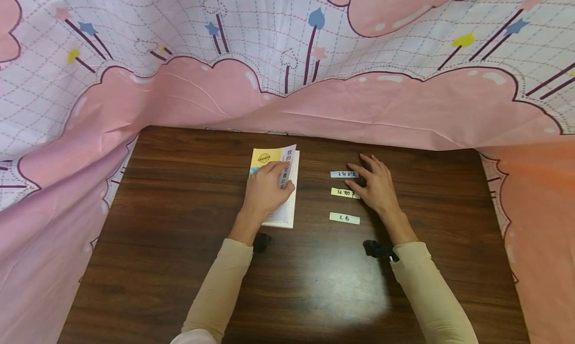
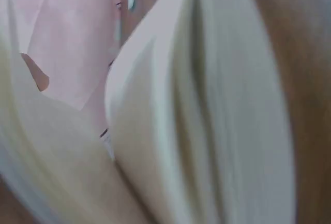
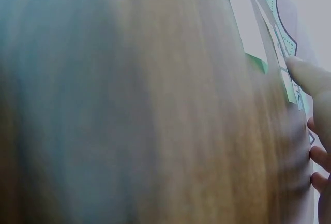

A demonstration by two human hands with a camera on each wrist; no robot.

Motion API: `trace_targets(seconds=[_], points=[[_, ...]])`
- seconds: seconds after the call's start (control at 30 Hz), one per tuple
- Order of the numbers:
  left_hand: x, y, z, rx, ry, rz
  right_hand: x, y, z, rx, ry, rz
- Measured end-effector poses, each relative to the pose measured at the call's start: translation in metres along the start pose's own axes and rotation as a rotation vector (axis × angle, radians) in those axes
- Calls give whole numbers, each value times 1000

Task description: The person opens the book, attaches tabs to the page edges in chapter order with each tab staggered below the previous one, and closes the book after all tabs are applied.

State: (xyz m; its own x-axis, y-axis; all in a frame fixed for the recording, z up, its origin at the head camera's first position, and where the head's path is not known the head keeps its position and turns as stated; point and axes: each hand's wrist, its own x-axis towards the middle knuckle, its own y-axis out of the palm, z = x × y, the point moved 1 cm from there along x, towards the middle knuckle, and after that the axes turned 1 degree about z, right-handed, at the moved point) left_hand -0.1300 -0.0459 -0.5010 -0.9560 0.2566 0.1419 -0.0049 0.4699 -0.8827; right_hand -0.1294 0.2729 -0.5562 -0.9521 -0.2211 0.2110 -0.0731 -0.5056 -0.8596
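Note:
My left hand (image 1: 267, 186) lies over a paperback book (image 1: 289, 219) with a yellow and pale purple cover. Its thumb and fingers hold the cover's right edge, which is raised off the white pages. Close up in the left wrist view, those pages (image 2: 243, 100) stand fanned and blurred. To the right, my right hand (image 1: 377, 186) has its fingers spread on the table. Its thumb overlaps the end of a yellow paper strip (image 1: 339, 191), and its index finger reaches the end of a blue strip (image 1: 340, 174). Nearer me is a green strip (image 1: 344, 218). All three strips bear handwriting.
Dark wooden table (image 1: 179, 194) under everything. A pink and white patterned cloth (image 1: 314, 109) hangs along the back and both sides. Black straps (image 1: 377, 249) are at both wrists.

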Motion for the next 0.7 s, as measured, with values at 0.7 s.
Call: trace_targets(seconds=[0.7], points=[[-1,-45,16,-47,163,30,3,2,13,70,-35,-35]])
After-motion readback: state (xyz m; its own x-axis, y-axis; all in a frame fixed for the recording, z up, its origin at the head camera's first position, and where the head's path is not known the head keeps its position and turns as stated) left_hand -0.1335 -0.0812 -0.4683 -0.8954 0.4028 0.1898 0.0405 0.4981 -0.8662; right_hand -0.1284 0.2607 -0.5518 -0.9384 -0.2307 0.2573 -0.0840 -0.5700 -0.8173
